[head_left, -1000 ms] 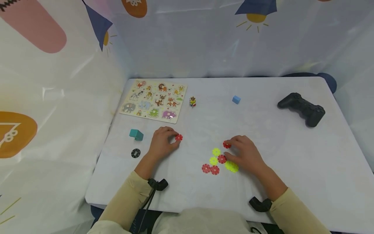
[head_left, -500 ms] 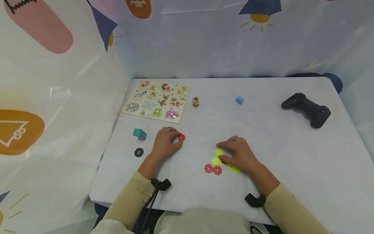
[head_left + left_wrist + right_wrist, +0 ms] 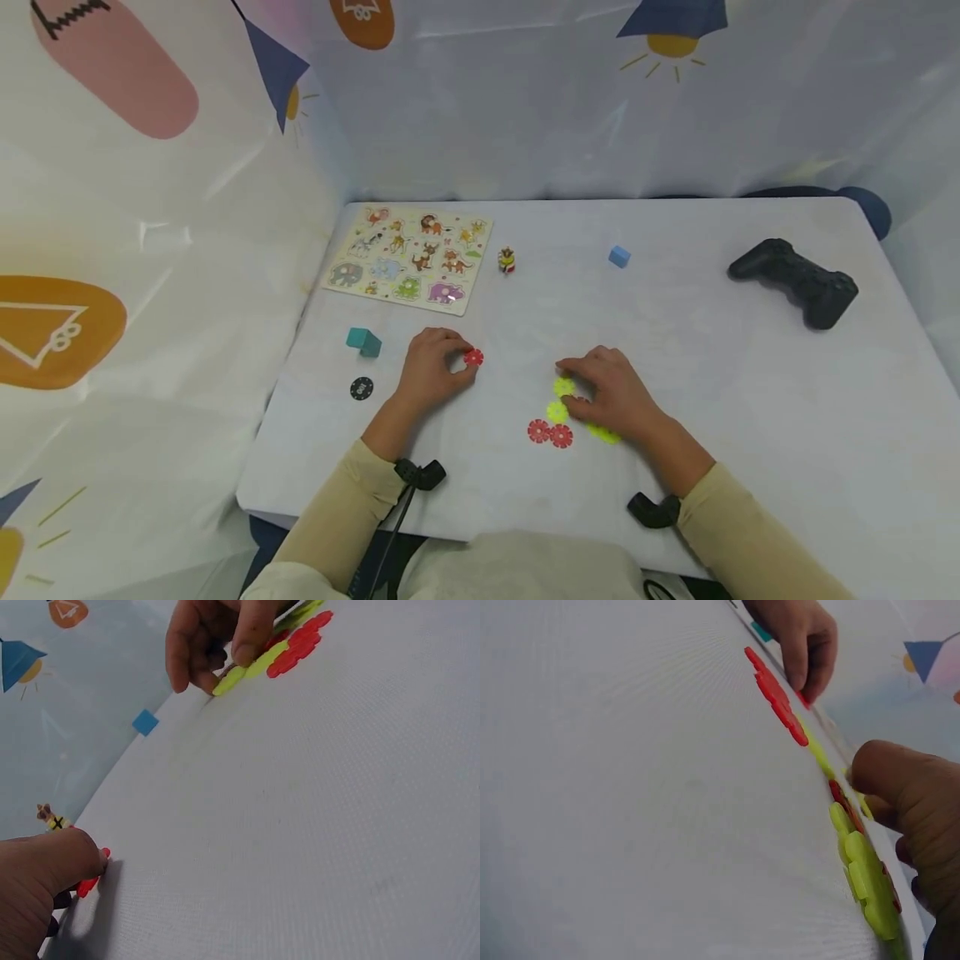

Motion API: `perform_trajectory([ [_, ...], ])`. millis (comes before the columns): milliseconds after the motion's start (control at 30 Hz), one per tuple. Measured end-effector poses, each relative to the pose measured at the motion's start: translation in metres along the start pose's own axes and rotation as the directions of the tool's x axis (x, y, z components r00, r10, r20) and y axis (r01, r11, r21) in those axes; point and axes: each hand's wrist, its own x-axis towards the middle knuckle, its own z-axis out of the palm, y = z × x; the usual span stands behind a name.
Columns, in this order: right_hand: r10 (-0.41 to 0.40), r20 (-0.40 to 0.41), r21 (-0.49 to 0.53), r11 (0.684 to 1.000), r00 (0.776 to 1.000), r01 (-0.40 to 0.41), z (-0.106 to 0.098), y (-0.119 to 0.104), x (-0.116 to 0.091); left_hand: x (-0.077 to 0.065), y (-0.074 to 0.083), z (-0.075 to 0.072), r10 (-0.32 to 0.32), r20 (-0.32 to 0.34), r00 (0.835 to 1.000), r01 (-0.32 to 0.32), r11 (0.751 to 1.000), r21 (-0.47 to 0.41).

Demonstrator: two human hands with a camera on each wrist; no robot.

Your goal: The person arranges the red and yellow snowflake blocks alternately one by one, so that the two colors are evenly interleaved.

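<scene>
In the head view, my left hand [image 3: 435, 367] pinches a red flower-shaped disc [image 3: 473, 357] between thumb and index finger. The left wrist view shows this red disc [image 3: 88, 886] partly behind the thumb. My right hand [image 3: 618, 392] hovers low over a small group of flower discs. Its thumb and index finger stand apart on either side of a yellow flower disc [image 3: 564, 386]; firm contact is not clear. Another yellow disc [image 3: 557, 412] lies by the thumb tip. Two red discs [image 3: 550, 433] lie side by side nearer me. More yellow discs [image 3: 866, 881] are partly under the right hand.
An animal puzzle board [image 3: 408, 258] lies at the back left, beside a small figurine [image 3: 507, 260]. A teal block [image 3: 364, 342] and black chip [image 3: 362, 388] are left of my left hand. Farther off are a blue cube [image 3: 619, 257] and black game controller [image 3: 795, 282].
My right hand has shifted left from a red disc to the yellow disc, covering the red discs beside it. My left hand keeps its pinch on the red disc, nearly still.
</scene>
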Motion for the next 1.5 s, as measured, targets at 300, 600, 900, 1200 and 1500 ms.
perform_trajectory([
  [300, 0.074, 0.065, 0.019, 0.997, 0.995, -0.075, 0.008, -0.016, 0.062, 0.006, 0.000, -0.005, -0.002, -0.004, 1.000, 0.002, 1.000, -0.013],
  [600, 0.080, 0.190, -0.046, 0.996, 0.979, -0.073, 0.047, -0.022, 0.095, 0.006, -0.001, 0.003, -0.009, 0.023, 1.000, 0.009, 1.000, 0.010],
  [900, 0.077, 0.171, -0.047, 0.996, 0.982, -0.070, 0.056, -0.026, 0.101, 0.008, 0.003, 0.000, -0.008, 0.030, 1.000, 0.008, 1.000, 0.013],
  [1200, 0.125, 0.150, 0.119, 0.983, 0.981, -0.143, 0.023, -0.018, 0.090, 0.010, 0.002, -0.001, -0.010, 0.023, 1.000, 0.010, 1.000, 0.008],
  [1500, 0.155, 0.096, 0.162, 0.972, 0.983, -0.169, -0.032, 0.027, 0.029, 0.008, 0.002, -0.001, -0.021, 0.008, 1.000, 0.021, 1.000, 0.014],
])
